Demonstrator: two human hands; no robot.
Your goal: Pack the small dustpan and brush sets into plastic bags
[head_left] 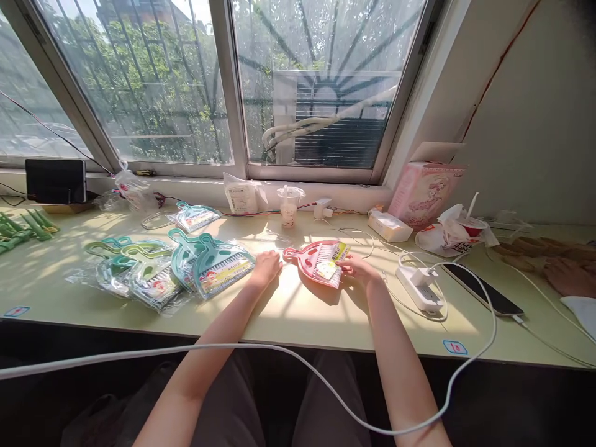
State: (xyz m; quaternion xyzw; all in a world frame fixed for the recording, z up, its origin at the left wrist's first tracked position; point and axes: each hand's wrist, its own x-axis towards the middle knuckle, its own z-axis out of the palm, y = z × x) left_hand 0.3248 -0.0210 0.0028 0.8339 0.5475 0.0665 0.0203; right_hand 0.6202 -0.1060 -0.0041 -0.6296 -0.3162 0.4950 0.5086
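A pink dustpan-and-brush set [313,259] with a yellow and white label lies in front of me, its handle pointing left. My right hand [357,267] grips its right edge at the label, thumb and fingers pressed together. Just left of the handle, my left hand [269,267] rests on the table with curled fingers; whatever they may hold is hidden. Bagged teal sets [216,264] and a bagged green set [151,273] lie overlapping to the left. Another teal set [195,217] is farther back.
A white power strip [419,288] and black phone [482,288] lie right, with cables around them. A white cable crosses before my arms. Behind are a plastic cup [288,208], small white box [390,226] and pink box [426,195]. Another person's hand [570,276] is far right.
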